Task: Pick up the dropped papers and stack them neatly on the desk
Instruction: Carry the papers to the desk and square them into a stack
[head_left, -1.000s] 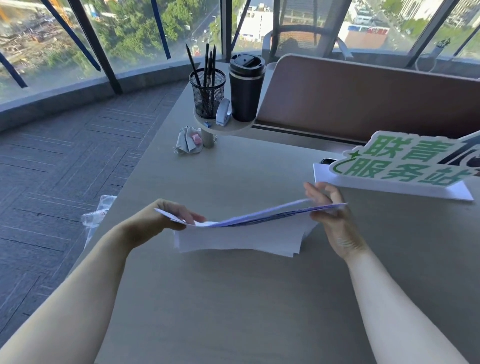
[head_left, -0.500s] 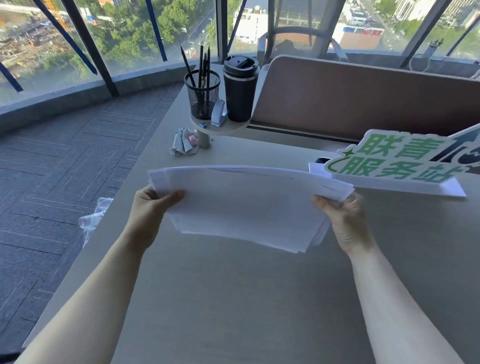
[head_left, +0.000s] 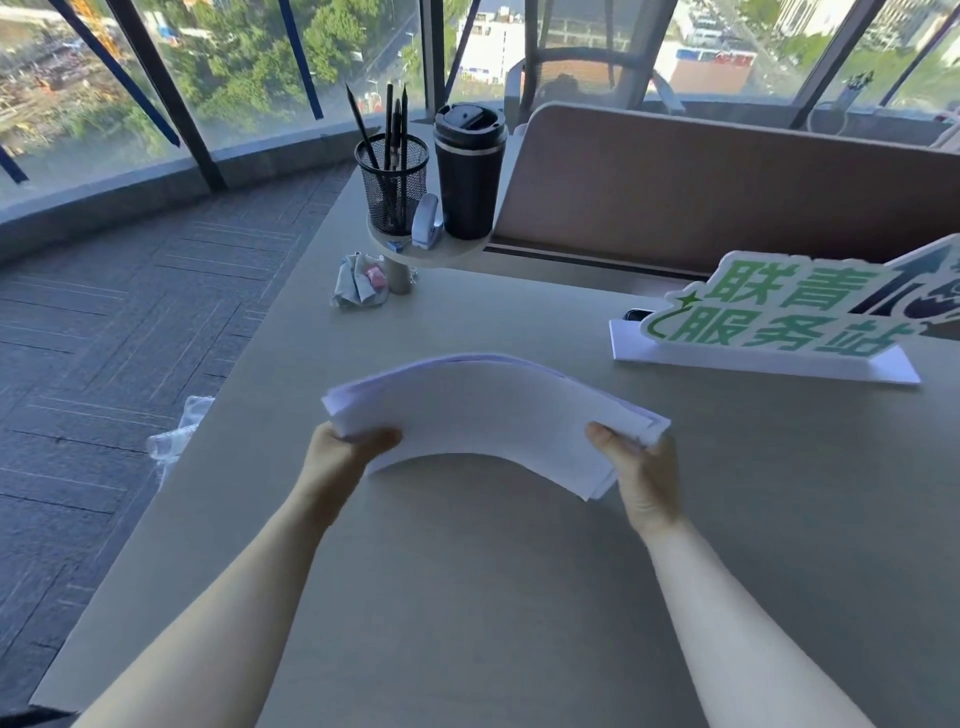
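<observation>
Two hands hold the papers (head_left: 493, 415) above the bench (head_left: 467, 597), one at each short end: the left hand (head_left: 345, 452) pinches the left edge with its thumb on top, and the right hand (head_left: 641, 467) grips the right edge the same way. The sheaf bows upward in the middle, pressed between the two hands, and its near edge is clear of the bench top. This looks like the squaring-up step, with the sheets gathered and now being aligned. The next move, as I judge it, calls for tapping or lowering the pile flat onto the bare stretch of bench beneath it, easing the inward pressure so the arch relaxes without sheets sliding out; the right corner already shows slightly fanned edges.

Farther off, a green-lettered sign (head_left: 769, 322) stands to the right, with a small dark object behind its left end that is too hidden to name. Beyond sit a crumpled wad (head_left: 358, 283), a mesh pen cup (head_left: 392, 182) and a black tumbler (head_left: 470, 171) on a small round stand. Something clear and crinkled (head_left: 174, 436) lies on the floor by the bench's left edge; whether any papers remain down there cannot be told.
</observation>
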